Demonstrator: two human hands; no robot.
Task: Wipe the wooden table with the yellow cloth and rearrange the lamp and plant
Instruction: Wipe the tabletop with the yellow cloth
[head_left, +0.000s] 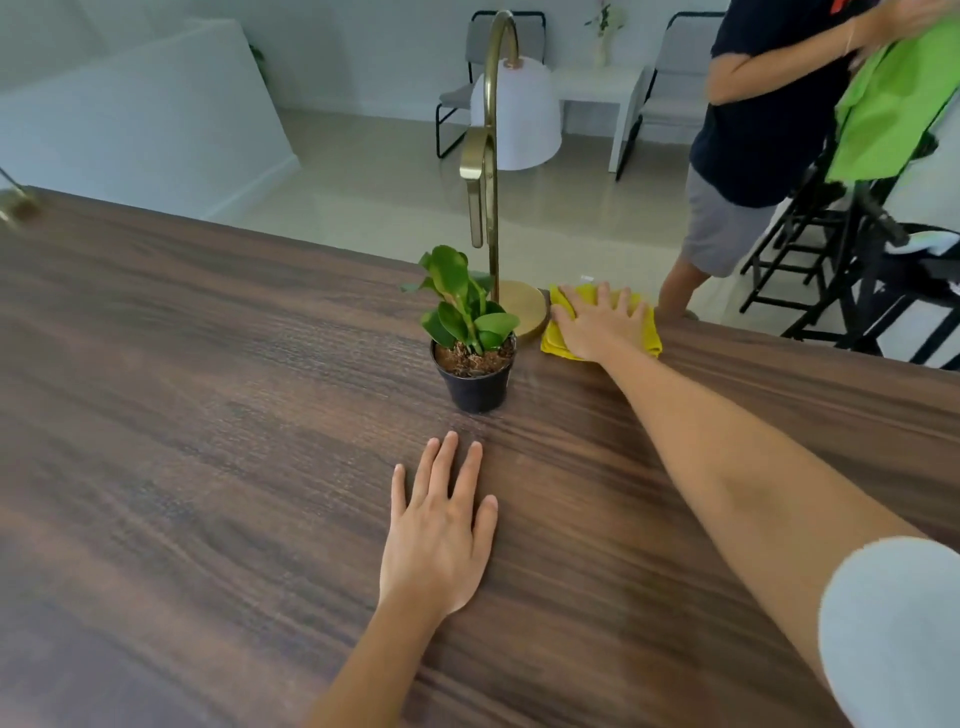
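The dark wooden table (208, 415) fills most of the view. A folded yellow cloth (649, 332) lies near its far edge, and my right hand (592, 322) presses flat on it with fingers spread. Just left of the cloth stands a brass lamp (491, 171) with a round base (524, 306) and a curved neck. A small green plant in a black pot (475, 379) sits in front of the lamp base. My left hand (441, 530) rests flat and empty on the table, nearer to me than the pot.
Beyond the far edge stands another person (753, 130) holding a green cloth (893, 114) beside black folding racks (841, 249). Chairs and a white side table (597, 88) stand further back. A brass object (15, 205) sits at the table's far left corner.
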